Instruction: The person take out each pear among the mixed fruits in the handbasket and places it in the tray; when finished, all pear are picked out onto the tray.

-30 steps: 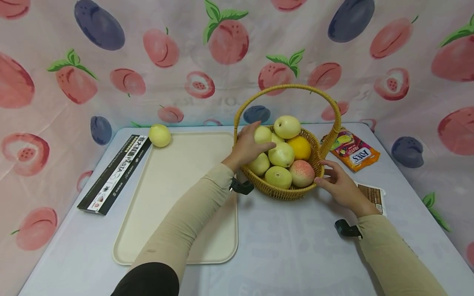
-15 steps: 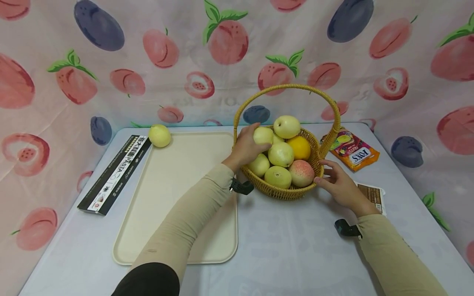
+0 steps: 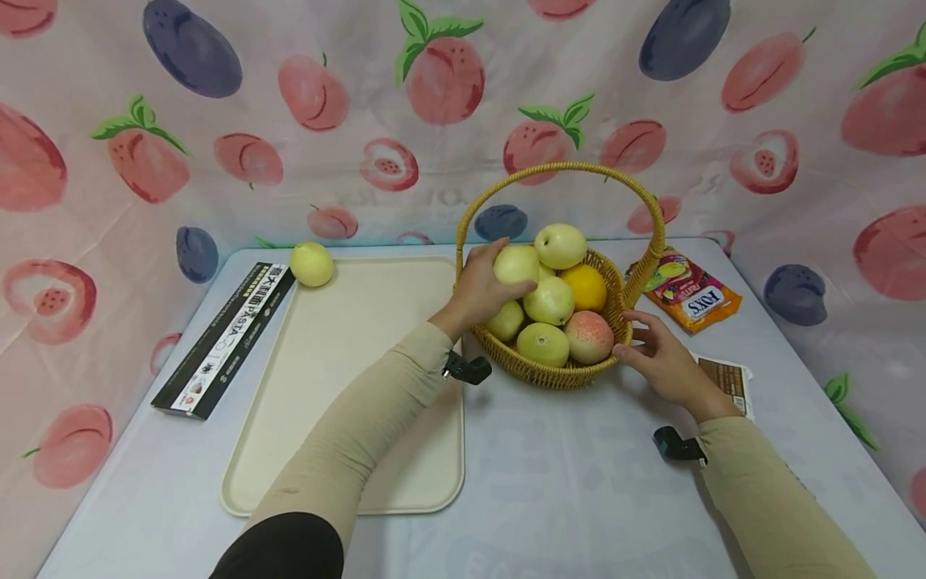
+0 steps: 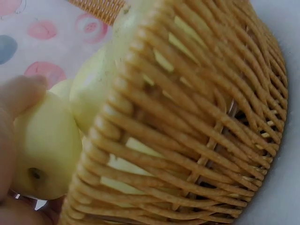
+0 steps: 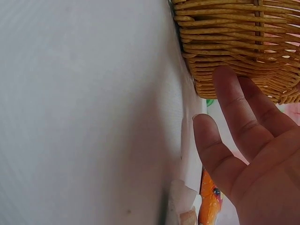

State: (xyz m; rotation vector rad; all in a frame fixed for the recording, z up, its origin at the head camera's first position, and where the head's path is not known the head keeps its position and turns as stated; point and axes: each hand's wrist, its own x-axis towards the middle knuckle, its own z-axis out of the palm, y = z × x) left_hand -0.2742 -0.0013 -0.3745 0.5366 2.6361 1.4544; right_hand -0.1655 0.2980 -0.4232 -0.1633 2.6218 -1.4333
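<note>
A yellow woven basket (image 3: pixel 538 376) with a tall arched handle holds several pale green apples (image 3: pixel 550 301), an orange (image 3: pixel 584 288) and a peach (image 3: pixel 589 338). At its left side my left hand (image 3: pixel 481 288) grips a pale yellow-green apple (image 4: pixel 49 145); the left wrist view shows fingers around it, beside the basket rim. My right hand (image 3: pixel 665 362) holds the basket's right side, the thumb at the rim. Seen in the right wrist view, several fingers (image 5: pixel 239 112) lie nearly straight; two reach the outer weave, and the lowest stays apart.
Left of the basket lies a cream tray (image 3: pixel 347 322), with a yellow apple (image 3: pixel 312 264) at its back left corner. A black-and-white pasta box (image 3: pixel 224 342) lies beside the tray. To the right are an orange FOX'S packet (image 3: pixel 690 293) and a brown-and-white packet (image 3: pixel 727 382).
The apple in my left hand has risen slightly and shows larger. My left forearm has shifted a little. The right hand and basket have barely moved.
</note>
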